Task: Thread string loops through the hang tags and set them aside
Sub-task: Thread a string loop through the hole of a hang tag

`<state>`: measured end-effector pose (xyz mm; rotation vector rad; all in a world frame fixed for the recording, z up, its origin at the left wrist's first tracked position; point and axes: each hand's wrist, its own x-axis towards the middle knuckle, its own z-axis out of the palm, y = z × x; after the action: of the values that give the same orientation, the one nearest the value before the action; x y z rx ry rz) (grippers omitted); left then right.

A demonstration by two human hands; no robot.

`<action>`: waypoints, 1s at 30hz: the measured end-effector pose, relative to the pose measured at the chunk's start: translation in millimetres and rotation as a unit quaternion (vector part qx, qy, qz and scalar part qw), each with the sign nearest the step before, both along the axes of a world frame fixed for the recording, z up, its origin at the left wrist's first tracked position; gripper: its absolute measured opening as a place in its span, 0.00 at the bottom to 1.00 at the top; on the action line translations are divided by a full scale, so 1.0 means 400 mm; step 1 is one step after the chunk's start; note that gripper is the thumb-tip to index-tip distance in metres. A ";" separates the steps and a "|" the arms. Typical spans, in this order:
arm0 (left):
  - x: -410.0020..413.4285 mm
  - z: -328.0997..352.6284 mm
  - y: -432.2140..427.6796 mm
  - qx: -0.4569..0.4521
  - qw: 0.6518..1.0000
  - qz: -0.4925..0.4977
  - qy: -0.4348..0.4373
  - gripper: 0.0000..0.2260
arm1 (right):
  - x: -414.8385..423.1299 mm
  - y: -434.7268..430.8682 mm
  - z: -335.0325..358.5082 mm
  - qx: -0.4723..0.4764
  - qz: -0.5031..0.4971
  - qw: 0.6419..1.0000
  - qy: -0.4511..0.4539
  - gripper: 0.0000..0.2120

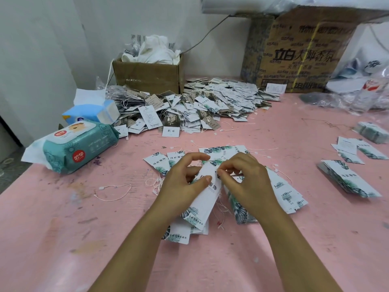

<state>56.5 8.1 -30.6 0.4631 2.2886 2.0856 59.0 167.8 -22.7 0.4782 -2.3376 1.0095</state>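
Left hand (185,183): grip clamped on leaf-print hang tag (207,200), held tilted over loose tags (282,192) on pink worktop (63,228). Right hand (247,182): grip pinched on the tag's top edge.

table (63,239): pink matt sheet, scuffed and stained
tag (207,199): smooth white card, matt print
string (101,188): thin white cord
box (145,77): brown rough cardboard, matt
wipes pack (84,148): glossy plastic film
cloth (155,50): soft white fabric
bags (345,102): clear shiny plastic, wrinkled

hang tag (207,197) partly covered by left hand (181,186), tag stack (372,133) cropped at right, print on far pile (210,102) unreadable
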 end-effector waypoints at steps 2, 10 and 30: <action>-0.001 -0.001 0.000 0.020 1.000 -0.003 -0.003 0.13 | 0.001 0.000 0.000 0.004 -0.002 1.000 0.009 0.03; 0.001 0.011 -0.002 0.065 0.997 0.009 -0.047 0.09 | 0.001 -0.001 0.000 0.038 -0.004 0.998 0.042 0.03; -0.012 0.005 -0.009 0.086 0.991 0.005 -0.097 0.06 | 0.001 -0.014 -0.005 -0.013 0.056 0.998 0.011 0.03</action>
<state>51.6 4.6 -28.7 0.2366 2.0208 2.2331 59.2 162.2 -24.7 0.6134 -2.2966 1.0796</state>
